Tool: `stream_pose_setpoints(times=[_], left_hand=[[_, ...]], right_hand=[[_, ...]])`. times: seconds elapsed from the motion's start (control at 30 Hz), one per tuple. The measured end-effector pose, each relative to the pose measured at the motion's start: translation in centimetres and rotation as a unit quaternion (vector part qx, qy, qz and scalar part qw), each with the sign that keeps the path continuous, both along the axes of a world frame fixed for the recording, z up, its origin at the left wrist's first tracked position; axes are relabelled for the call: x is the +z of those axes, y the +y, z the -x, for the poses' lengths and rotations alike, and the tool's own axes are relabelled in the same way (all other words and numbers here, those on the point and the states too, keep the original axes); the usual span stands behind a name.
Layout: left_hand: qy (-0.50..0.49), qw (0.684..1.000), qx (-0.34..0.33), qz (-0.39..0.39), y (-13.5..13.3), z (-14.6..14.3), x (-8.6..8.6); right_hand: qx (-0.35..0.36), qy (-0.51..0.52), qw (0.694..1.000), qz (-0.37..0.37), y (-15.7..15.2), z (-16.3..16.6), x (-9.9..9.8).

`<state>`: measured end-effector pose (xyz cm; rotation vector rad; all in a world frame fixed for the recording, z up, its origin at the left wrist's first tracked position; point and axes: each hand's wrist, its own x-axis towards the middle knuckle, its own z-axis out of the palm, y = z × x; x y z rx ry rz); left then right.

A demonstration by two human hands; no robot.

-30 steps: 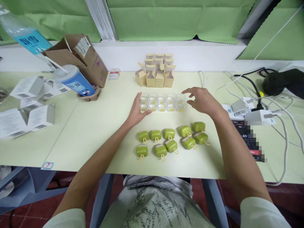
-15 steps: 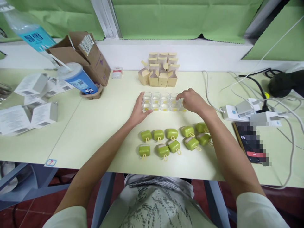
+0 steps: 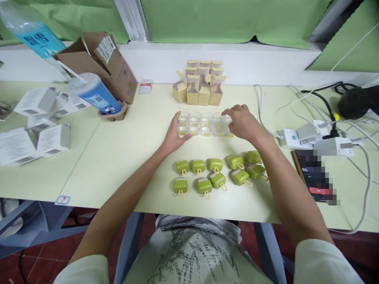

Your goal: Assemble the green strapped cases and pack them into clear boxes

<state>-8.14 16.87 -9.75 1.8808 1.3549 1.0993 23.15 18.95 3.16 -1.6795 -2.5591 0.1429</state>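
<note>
A block of several small clear plastic cases (image 3: pixel 201 124) stands in two rows on the table, with yellow labels showing. My left hand (image 3: pixel 173 136) is open around the block's left end, its thumb at the front corner and a finger along the back. My right hand (image 3: pixel 244 123) is at the right end, index finger stretched over a back case and the other fingers partly curled; the palm hides some of that end. Nearer me lie several green pouch-like cases (image 3: pixel 215 165) with pale loops, in two loose rows.
Behind the clear cases stand several open beige boxes (image 3: pixel 204 94). At left are white boxes (image 3: pixel 53 140), a blue cup (image 3: pixel 96 94), a brown carton (image 3: pixel 118 75) and a bottle (image 3: pixel 37 39). A phone (image 3: pixel 314 177), a power strip (image 3: pixel 288 139) and cables occupy the right.
My right hand has shifted slightly right and its index finger has lifted toward the back rim. My left hand keeps its place at the block. The whole view has tilted slightly.
</note>
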Motion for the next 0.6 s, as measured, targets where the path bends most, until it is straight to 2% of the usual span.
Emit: stream_pose_setpoints(times=[0.17, 0.33, 0.6], left_hand=[[0.015, 1.0, 0.001, 0.001, -0.2, -0.3, 0.2], [0.016, 1.0, 0.0, -0.008, -0.1, -0.3, 0.3], [0.014, 1.0, -0.002, -0.022, 0.1, -0.1, 0.0]], right_hand=[[0.05, 0.032, 0.998, -0.009, -1.6, 1.6, 0.9], [0.054, -0.036, 0.998, -0.011, -2.1, 3.5, -0.2], [0.064, -0.051, 0.996, -0.035, -2.0, 4.0, -1.2]])
